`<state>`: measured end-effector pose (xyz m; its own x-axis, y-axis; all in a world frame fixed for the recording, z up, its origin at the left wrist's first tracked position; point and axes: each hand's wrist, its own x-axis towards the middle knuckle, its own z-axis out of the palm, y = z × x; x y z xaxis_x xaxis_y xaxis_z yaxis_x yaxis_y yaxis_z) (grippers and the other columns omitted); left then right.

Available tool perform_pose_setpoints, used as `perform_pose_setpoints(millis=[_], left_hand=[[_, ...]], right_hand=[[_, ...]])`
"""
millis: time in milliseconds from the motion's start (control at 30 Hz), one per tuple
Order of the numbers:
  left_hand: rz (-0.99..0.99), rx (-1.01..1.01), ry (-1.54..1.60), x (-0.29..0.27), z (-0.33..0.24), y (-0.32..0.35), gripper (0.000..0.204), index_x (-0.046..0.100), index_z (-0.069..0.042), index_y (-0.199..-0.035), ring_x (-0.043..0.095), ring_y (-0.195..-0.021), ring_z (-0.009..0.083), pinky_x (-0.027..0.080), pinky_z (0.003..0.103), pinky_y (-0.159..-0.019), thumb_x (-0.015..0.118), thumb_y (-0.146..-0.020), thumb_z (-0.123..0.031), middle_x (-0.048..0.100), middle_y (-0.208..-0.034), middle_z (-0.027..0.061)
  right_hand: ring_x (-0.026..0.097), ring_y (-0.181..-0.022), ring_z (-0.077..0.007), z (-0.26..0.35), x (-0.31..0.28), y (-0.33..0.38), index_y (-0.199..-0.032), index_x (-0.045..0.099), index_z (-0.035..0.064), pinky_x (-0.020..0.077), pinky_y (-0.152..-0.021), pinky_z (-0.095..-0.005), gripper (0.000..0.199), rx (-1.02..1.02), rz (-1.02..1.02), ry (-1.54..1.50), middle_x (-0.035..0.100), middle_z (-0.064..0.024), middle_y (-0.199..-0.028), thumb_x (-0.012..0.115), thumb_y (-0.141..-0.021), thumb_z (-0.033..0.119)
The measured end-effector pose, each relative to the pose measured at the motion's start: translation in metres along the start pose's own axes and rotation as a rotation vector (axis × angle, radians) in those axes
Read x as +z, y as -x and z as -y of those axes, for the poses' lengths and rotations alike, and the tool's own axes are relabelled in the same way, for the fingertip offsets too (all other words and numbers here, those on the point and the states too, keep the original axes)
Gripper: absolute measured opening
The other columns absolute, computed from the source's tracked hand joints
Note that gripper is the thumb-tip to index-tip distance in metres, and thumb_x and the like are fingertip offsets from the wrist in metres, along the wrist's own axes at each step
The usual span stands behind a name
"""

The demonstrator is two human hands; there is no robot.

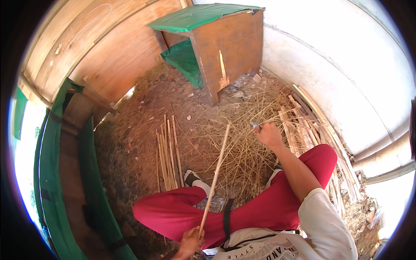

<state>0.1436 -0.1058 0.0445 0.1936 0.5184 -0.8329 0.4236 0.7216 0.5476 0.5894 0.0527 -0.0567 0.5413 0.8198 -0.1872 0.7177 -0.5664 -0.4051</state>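
Note:
A long, pale bamboo strip [217,171] slants up and away across my lap. Its near end is wrapped in the fingers of my left hand [190,242], low in front of my body. Farther off to the right, my right hand [269,135] is closed on a small blue tool [257,126], of which only a short part shows past the fingers; its kind is hard to make out. That hand is apart from the strip, over a heap of thin shavings [247,151] on the ground between my feet.
Several split strips [167,151] lie on the bare earth to the left. More slats [318,130] are piled along the white wall [333,65] at right. A brown wooden cabinet [234,47] with green covering stands ahead. Green-covered shelving [65,182] lines the left side.

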Motion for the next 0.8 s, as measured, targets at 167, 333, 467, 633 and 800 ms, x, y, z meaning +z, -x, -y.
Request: perform_pose_setpoints(millis=[167, 333, 467, 633, 800], left_hand=[[-0.249, 0.353, -0.237, 0.004, -0.029, -0.011, 0.042, 0.053, -0.003, -0.076, 0.044, -0.046, 0.0105, 0.035, 0.029, -0.044, 0.039, -0.107, -0.028, 0.046, -0.054, 0.0025], [-0.318, 0.618, -0.286, 0.017, -0.044, -0.047, 0.043, 0.053, 0.0, -0.076, 0.046, -0.053, 0.0113, 0.039, 0.031, -0.05, 0.04, -0.107, -0.027, 0.048, -0.059, 0.005], [-0.263, 0.636, -0.249, 0.033, -0.045, -0.075, 0.042, 0.052, 0.001, -0.076, 0.047, -0.055, 0.0117, 0.04, 0.031, -0.052, 0.041, -0.107, -0.026, 0.048, -0.061, 0.0047], [-0.068, 0.367, -0.007, 0.045, -0.061, -0.085, 0.041, 0.053, -0.004, -0.078, 0.041, -0.04, 0.0098, 0.033, 0.027, -0.037, 0.037, -0.107, -0.029, 0.045, -0.053, 0.0015], [0.031, 0.34, 0.11, 0.049, -0.062, -0.101, 0.037, 0.052, -0.005, -0.081, 0.039, -0.037, 0.0091, 0.029, 0.027, -0.034, 0.038, -0.106, -0.028, 0.043, -0.052, -0.0001]], right_hand=[[0.07, -0.085, -0.0387, -0.001, 0.008, 0.002, -0.09, 0.073, -0.0013, 0.0567, -0.071, -0.0466, 0.047, -0.024, 0.112, 0.284, 0.071, -0.0204, -0.087, 0.056, -0.097, 0.043], [0.07, -0.069, -0.0275, 0.016, -0.013, 0.037, -0.092, 0.074, 0.0022, 0.0538, -0.058, -0.0401, 0.041, -0.278, -0.004, 0.216, 0.07, -0.0145, -0.076, 0.057, -0.098, 0.039], [0.058, -0.045, -0.0197, 0.058, -0.035, 0.076, -0.099, 0.075, 0.0031, 0.0459, -0.044, -0.0365, 0.043, -0.551, -0.076, -0.408, 0.062, -0.0083, -0.056, 0.056, -0.099, 0.041], [0.058, -0.043, -0.0228, 0.052, -0.002, 0.11, -0.104, 0.075, 0.0043, 0.0456, -0.042, -0.0365, 0.038, -0.858, 0.021, -0.466, 0.062, -0.0115, -0.057, 0.059, -0.097, 0.038], [0.062, -0.048, -0.0284, 0.058, -0.009, 0.117, -0.102, 0.075, 0.0045, 0.0483, -0.046, -0.0389, 0.036, -0.837, 0.065, -0.314, 0.066, -0.0131, -0.063, 0.061, -0.096, 0.037]])
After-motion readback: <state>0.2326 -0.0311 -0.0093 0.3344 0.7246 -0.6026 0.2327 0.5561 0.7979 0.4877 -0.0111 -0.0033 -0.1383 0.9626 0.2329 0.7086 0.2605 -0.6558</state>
